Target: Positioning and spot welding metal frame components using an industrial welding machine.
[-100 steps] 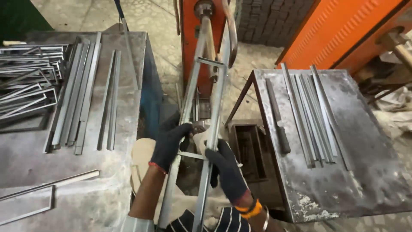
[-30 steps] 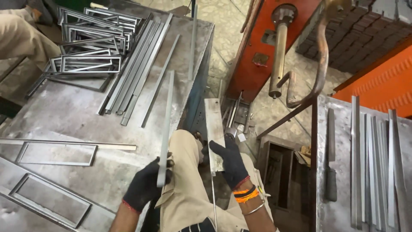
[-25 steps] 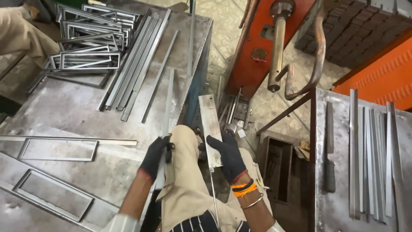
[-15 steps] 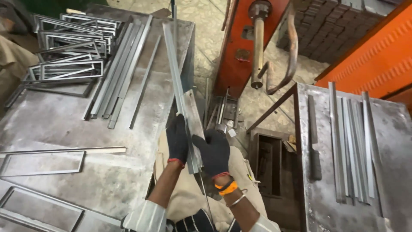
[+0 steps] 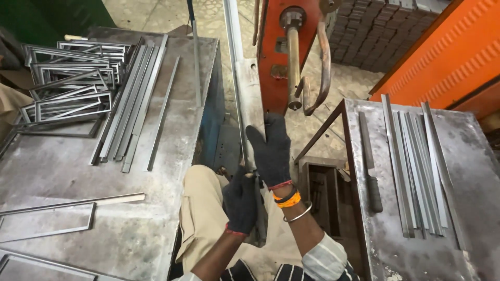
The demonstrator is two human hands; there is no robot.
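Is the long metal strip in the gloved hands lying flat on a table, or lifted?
Lifted: both hands, left hand and right hand, grip the metal strip between the tables.

Single head view, looking steeply down and forward, close over lap; orange machine [image 5: 276, 57] ahead at top centre, metal tables left and right of it.

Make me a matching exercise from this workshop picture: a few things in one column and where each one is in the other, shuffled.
Things:
1. long grey metal channel strip
2. stack of rectangular grey metal frames
3. dark metal file with black handle
4. orange and red bangles

Places:
A. lying on the right steel table
B. on the wrist of the right hand
C. far corner of the left steel table
D. gripped by both gloved hands

Pairs: 1-D, 2-C, 3-A, 4-B
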